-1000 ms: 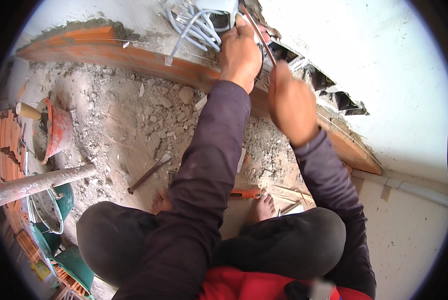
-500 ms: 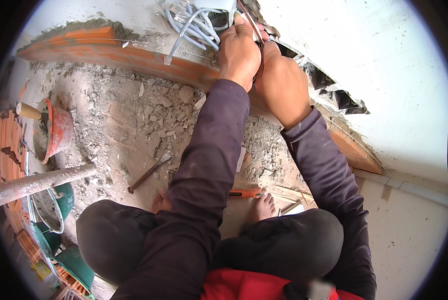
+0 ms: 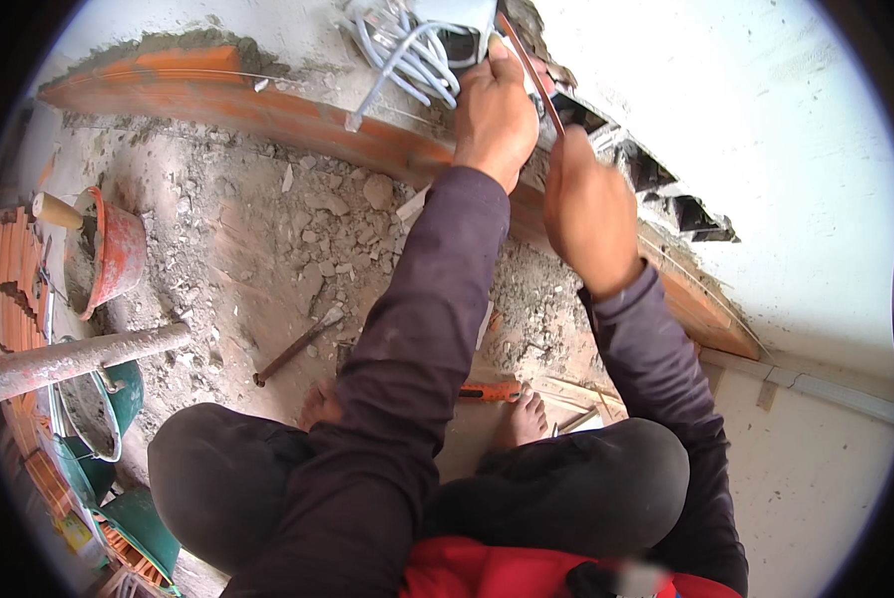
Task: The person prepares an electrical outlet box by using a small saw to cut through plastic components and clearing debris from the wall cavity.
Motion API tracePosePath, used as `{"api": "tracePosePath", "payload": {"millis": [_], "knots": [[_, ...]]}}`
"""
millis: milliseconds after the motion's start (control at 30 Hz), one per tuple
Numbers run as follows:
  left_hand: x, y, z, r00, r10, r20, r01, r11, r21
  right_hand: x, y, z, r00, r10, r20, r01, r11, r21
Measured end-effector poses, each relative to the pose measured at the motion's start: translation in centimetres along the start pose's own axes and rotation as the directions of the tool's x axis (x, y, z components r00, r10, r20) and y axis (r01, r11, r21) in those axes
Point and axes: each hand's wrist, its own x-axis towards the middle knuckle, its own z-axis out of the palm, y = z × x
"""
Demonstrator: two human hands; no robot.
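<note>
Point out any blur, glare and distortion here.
In the head view, the right hand looks slightly blurred, the white wall at upper right is nearly washed out, and the brick course bows, likely from the fisheye.

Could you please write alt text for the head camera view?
A person's right hand holds a thin reddish-brown strip beside the left hand, at a broken white wall with bunched pale cables. Rubble covers the floor; a red bucket is at left.
</note>
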Motion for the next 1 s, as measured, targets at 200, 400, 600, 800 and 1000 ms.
{"api": "tracePosePath", "payload": {"millis": [200, 400, 600, 800, 1000], "knots": [[-0.1, 0.3, -0.4, 0.999, -0.04, 0.013, 0.041, 0.997, -0.067, 0.4, 0.0, 0.7, 0.999, 0.023, 0.028, -0.022, 0.999, -0.03], [0.0, 0.5, -0.4, 0.998, -0.053, 0.021, 0.054, 0.997, -0.062, 1.9, -0.5, 1.1, 0.995, -0.068, -0.067, 0.065, 0.997, -0.038], [-0.4, 0.3, 0.0, 1.0, -0.012, 0.013, 0.011, 0.998, 0.061, -0.8, 0.5, 0.7, 1.0, 0.005, -0.027, -0.005, 1.0, -0.018], [0.0, -0.1, -0.1, 0.999, -0.045, -0.013, 0.045, 0.998, -0.032, 0.2, -0.2, 0.6, 0.999, 0.003, 0.035, -0.001, 0.998, -0.059], [0.0, 0.5, 0.1, 0.999, -0.042, -0.007, 0.041, 0.996, -0.076, 1.5, 0.3, 1.4, 0.981, -0.131, -0.145, 0.135, 0.991, 0.019]]}}
